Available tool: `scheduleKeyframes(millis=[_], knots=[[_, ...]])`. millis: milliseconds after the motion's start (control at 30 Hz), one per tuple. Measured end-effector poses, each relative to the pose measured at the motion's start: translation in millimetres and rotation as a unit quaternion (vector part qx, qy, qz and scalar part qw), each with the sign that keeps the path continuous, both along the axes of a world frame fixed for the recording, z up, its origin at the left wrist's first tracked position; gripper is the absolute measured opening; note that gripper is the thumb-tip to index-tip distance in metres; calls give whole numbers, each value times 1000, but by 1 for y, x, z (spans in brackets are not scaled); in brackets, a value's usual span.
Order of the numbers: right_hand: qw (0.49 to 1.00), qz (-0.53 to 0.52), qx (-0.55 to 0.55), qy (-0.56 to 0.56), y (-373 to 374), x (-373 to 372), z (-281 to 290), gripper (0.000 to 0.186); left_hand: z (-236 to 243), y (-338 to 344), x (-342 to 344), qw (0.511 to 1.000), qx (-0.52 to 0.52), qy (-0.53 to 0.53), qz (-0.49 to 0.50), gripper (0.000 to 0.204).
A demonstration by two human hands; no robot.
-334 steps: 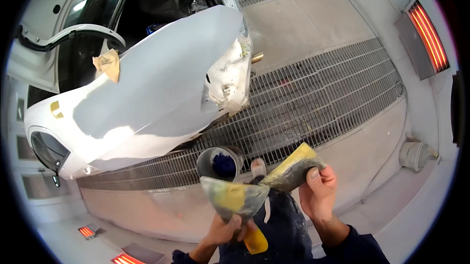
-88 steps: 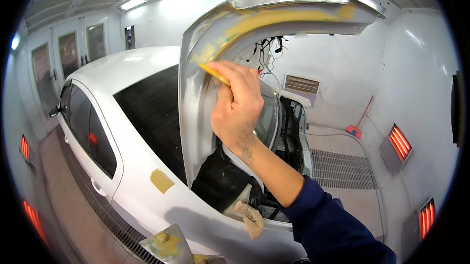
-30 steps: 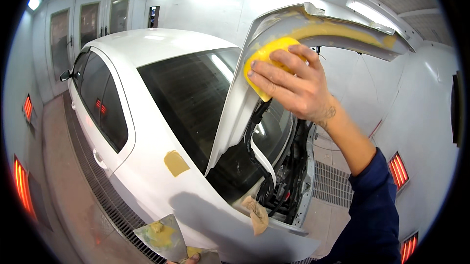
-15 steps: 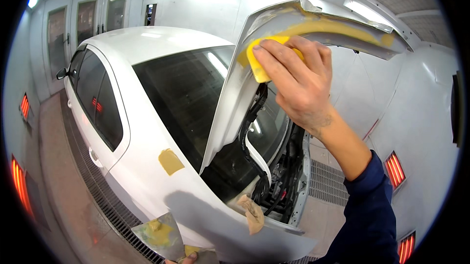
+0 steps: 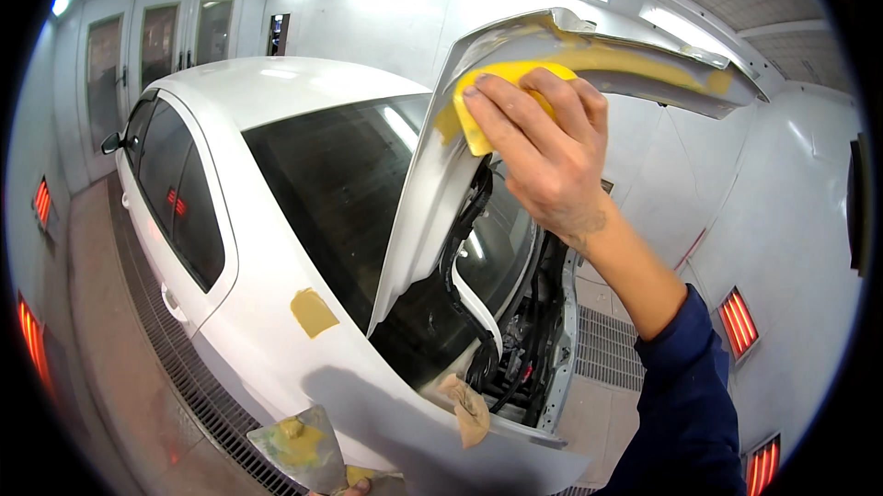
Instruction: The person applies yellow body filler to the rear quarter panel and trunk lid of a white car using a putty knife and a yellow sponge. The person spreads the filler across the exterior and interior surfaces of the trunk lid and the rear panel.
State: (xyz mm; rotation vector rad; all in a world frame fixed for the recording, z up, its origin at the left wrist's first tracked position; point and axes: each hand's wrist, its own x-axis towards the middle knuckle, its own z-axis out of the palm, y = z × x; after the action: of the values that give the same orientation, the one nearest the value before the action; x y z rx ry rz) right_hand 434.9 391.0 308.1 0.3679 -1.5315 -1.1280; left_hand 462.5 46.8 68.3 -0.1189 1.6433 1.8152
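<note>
My right hand [image 5: 552, 156] is closed on a yellow flexible spreader [image 5: 474, 128], pressed against the curved underside edge of the white car's raised rear lid [image 5: 414, 211]. A band of yellow filler [image 5: 644, 64] runs along that lid's edge, over grey primer. At the bottom, my left hand [image 5: 354, 489], mostly out of frame, grips a metal putty knife [image 5: 276, 450] carrying a lump of yellow filler, with another blade partly visible beside it. Below the lid lie a black wiring loom [image 5: 483, 358] and a crumpled beige paper [image 5: 467, 411] on the body's edge.
The white car [image 5: 267, 303] extends left, with a tan patch [image 5: 313, 312] on its rear pillar. Glowing red panels [image 5: 739, 321] sit low in the booth walls. A floor grating [image 5: 607, 349] shows at right, another along the car's left side, and double doors [image 5: 161, 45] stand behind.
Earlier both hands held blades low above the floor; now my right hand works high on the lid. Over the last second the spreader has tilted and shifted slightly up and left.
</note>
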Motion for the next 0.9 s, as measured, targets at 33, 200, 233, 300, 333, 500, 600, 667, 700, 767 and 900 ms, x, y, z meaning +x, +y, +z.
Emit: scheduleKeyframes(millis=[33,200,233,300,333,500,600,667,700,767,900], knots=[[1000,-1,-7,-4,2,-4,-4,31,-5,1,0,1000,-1,6,-1,60],[997,8,-66,-28,-7,-4,-32,29,-22,-3,-2,1000,3,16,-12,56],[996,10,-85,-34,-5,-3,-35,29,-25,-3,-3,1000,3,16,-9,55],[995,32,-98,16,-6,2,-32,30,-28,-4,-4,1000,3,16,-1,54],[994,28,-92,51,-6,5,-25,31,-27,-2,-4,1000,2,14,-7,54],[987,-17,-82,136,-18,-19,-3,28,-22,0,-4,1000,-16,17,-15,57],[992,-7,-92,86,-29,-33,-17,24,-17,3,-3,1000,-16,-3,-6,60],[993,1,-111,39,-34,-34,-33,21,-19,0,-3,1000,-14,-2,-8,61],[993,4,-117,17,-36,-32,-40,20,-20,-1,-3,1000,-13,-2,-9,62],[992,6,-126,-27,-38,-26,-51,19,-21,-3,-2,1000,-15,-5,-5,64],[989,35,-146,1,-31,-11,-47,24,-17,-8,1,1000,-21,5,12,68]])
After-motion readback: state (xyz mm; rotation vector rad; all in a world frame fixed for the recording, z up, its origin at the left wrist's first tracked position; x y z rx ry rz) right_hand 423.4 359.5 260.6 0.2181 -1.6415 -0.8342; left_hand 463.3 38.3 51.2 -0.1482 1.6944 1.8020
